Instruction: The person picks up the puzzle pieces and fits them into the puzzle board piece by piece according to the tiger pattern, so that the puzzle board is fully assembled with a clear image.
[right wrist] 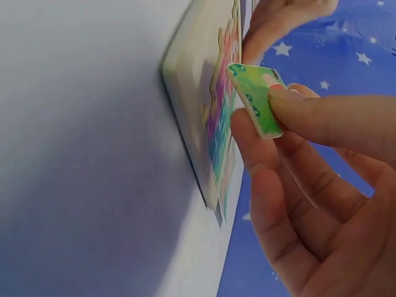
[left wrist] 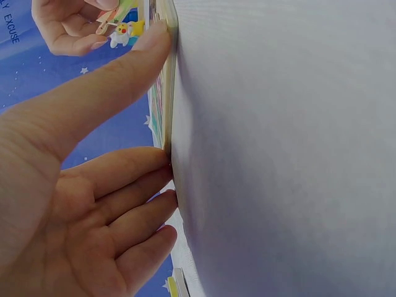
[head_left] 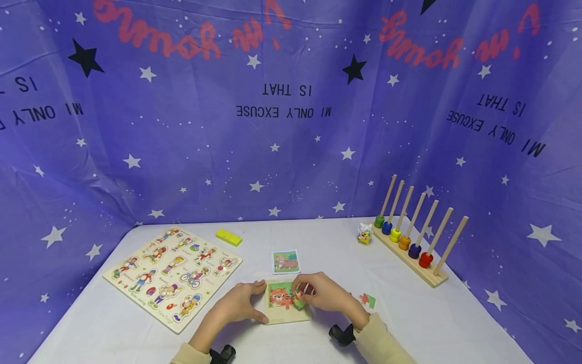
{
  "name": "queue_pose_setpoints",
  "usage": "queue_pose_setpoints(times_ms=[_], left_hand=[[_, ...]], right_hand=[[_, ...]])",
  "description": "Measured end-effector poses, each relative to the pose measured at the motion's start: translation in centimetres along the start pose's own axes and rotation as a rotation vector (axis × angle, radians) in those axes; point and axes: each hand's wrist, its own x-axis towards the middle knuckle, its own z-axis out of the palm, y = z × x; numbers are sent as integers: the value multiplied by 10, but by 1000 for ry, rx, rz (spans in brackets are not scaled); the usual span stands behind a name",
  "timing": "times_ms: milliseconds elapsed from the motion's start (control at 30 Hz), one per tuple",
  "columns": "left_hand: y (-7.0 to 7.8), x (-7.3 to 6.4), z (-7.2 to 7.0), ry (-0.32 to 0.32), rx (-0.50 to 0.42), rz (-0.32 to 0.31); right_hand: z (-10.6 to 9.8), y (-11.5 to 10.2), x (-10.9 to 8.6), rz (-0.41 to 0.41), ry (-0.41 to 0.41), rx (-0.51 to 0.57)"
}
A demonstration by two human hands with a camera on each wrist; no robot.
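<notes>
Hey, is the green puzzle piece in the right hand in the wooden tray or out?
Out: the right hand pinches the green puzzle piece, tilted rather than lying flat in the wooden tray.

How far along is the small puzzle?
Done: red animal face laid in wooden tray, left hand at its edge. In hand: right hand pinches a green-patterned piece. Remaining, seemingly: that piece, at least one loose piece on the table, tray's bare lower part.

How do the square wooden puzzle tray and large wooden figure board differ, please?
The square wooden puzzle tray is smaller than the large wooden figure board. The tray shows one red animal; the board, many figures. The left hand touches the tray; no hand touches the board. Both lie face up.
</notes>
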Motion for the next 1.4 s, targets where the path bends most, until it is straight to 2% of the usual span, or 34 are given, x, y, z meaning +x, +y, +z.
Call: queue_pose_setpoints(times_ms=[100, 333, 800, 1400], left_hand=[[0, 0, 0, 0, -1, 0], [0, 1, 1, 4, 0, -3], [-1, 0, 2, 1, -9, 4], [0, -1, 0, 5, -1, 4]], right_hand=[[5, -2, 3, -24, 0, 4], [17, -7, 12, -5, -1, 56], [35, -13, 26, -29, 1, 103], [43, -20, 29, 5, 26, 25]])
